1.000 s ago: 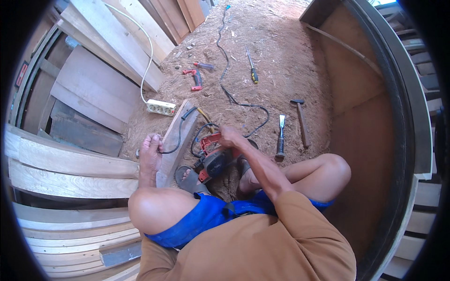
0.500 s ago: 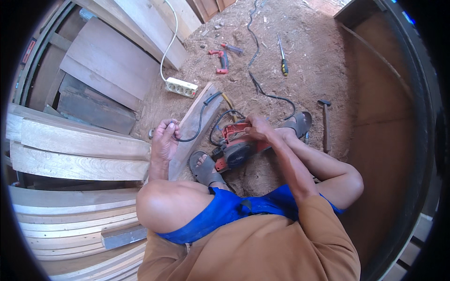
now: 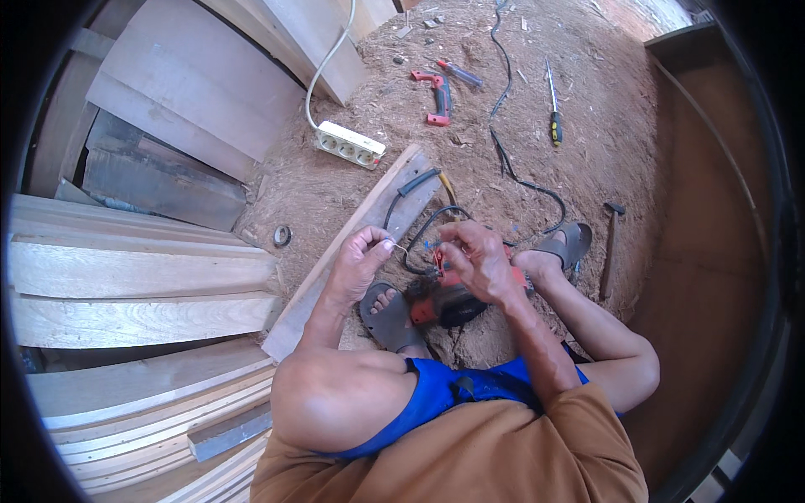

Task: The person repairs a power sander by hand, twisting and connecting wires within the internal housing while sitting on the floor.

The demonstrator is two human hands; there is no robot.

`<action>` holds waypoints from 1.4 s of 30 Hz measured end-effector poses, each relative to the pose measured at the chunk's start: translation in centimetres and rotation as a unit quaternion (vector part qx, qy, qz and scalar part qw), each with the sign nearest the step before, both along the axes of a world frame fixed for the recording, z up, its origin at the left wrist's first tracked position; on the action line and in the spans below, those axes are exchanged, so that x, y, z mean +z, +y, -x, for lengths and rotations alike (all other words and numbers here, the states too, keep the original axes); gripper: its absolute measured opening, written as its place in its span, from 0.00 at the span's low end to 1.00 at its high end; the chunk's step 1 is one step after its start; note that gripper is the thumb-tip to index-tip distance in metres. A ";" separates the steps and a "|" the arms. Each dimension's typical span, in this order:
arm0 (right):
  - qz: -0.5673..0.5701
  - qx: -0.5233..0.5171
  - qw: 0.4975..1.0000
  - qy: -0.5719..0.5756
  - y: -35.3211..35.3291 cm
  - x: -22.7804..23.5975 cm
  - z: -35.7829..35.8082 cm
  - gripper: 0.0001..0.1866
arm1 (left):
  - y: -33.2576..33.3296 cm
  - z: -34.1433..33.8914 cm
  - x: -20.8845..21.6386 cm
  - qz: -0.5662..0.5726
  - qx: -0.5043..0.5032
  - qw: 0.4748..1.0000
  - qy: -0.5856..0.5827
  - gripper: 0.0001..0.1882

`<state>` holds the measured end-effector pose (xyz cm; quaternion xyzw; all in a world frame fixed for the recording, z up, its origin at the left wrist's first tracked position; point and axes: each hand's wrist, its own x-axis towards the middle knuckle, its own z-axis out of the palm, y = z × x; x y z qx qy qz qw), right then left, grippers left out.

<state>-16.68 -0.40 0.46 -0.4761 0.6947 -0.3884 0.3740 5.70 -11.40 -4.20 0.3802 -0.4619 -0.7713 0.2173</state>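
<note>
My left hand (image 3: 360, 261) pinches the end of a black power cord (image 3: 390, 211), and a thin pale wire pokes out past the fingertips. Just right of it, my right hand (image 3: 480, 258) has its fingers curled; whether anything thin is between them cannot be made out. Under that hand lies a red and black power tool (image 3: 457, 303) on the ground between my feet, partly hidden, with small blue wire ends by its handle. The cord's grey sleeve (image 3: 419, 182) rests across a wooden plank (image 3: 335, 260).
Ahead lie a red and black handle cover (image 3: 436, 99), a red-tipped clear tube (image 3: 460, 73), a screwdriver (image 3: 554, 113) and a white power strip (image 3: 350, 144). A hammer (image 3: 612, 243) is at the right, a roll of black tape (image 3: 283, 236) at the left, beside stacked boards (image 3: 142, 268).
My right hand has lifted off the tool's handle and come toward my left hand. My left hand has moved right with the cord end. The view has shifted.
</note>
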 end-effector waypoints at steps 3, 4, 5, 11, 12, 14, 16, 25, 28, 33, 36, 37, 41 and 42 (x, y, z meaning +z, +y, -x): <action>0.140 0.062 0.984 0.087 -1.0 -0.1 -1.6 0.12 | -0.1 0.2 -0.7 0.001 0.003 1.000 0.016 0.06; 0.140 0.062 0.985 0.085 -1.3 -0.2 -2.1 0.12 | -0.1 0.2 -0.7 0.001 0.003 1.000 0.021 0.06; 0.138 0.065 0.986 0.072 -1.5 -0.3 -2.6 0.11 | 0.0 0.1 -0.7 0.001 0.003 1.000 0.019 0.06; 0.092 0.051 0.994 0.014 -2.5 -0.3 -3.3 0.08 | 0.2 0.7 0.1 -0.054 -0.013 0.997 0.051 0.09; 0.036 0.031 0.998 -0.037 -2.5 0.3 -3.1 0.06 | 0.2 0.9 0.1 -0.082 -0.005 0.994 0.077 0.09; 0.047 0.023 0.998 -0.028 -2.4 0.0 -2.7 0.06 | 0.3 1.2 0.0 -0.111 0.000 0.989 0.102 0.10; 0.056 0.016 0.998 -0.019 -2.3 -0.1 -2.4 0.06 | 0.3 1.4 0.1 -0.130 -0.001 0.984 0.118 0.11; 0.055 -0.018 0.985 -0.165 -1.1 1.9 -0.1 0.07 | 0.2 1.0 -0.1 -0.065 -0.013 0.997 0.043 0.10; 0.238 -0.030 0.866 -0.438 1.0 10.6 1.5 0.07 | 0.0 0.1 -0.7 -0.068 0.029 0.996 0.055 0.10; -0.105 0.152 0.967 0.175 1.3 5.5 8.0 0.13 | 0.1 0.7 -0.7 -0.094 0.030 0.993 0.071 0.09; -0.351 0.323 0.799 0.366 3.6 -3.2 11.0 0.16 | 0.3 0.3 -1.0 -0.105 0.017 0.992 0.075 0.08; -0.371 0.341 0.780 0.372 4.6 -4.9 11.7 0.18 | 0.5 0.5 -0.8 -0.105 0.021 0.992 0.072 0.07; -0.400 0.365 0.755 0.370 6.3 -8.4 12.1 0.21 | 0.5 0.3 -0.5 -0.093 0.018 0.994 0.055 0.07; -0.400 0.367 0.754 0.369 6.2 -8.9 12.2 0.22 | 0.5 0.0 -0.6 -0.092 0.019 0.994 0.054 0.07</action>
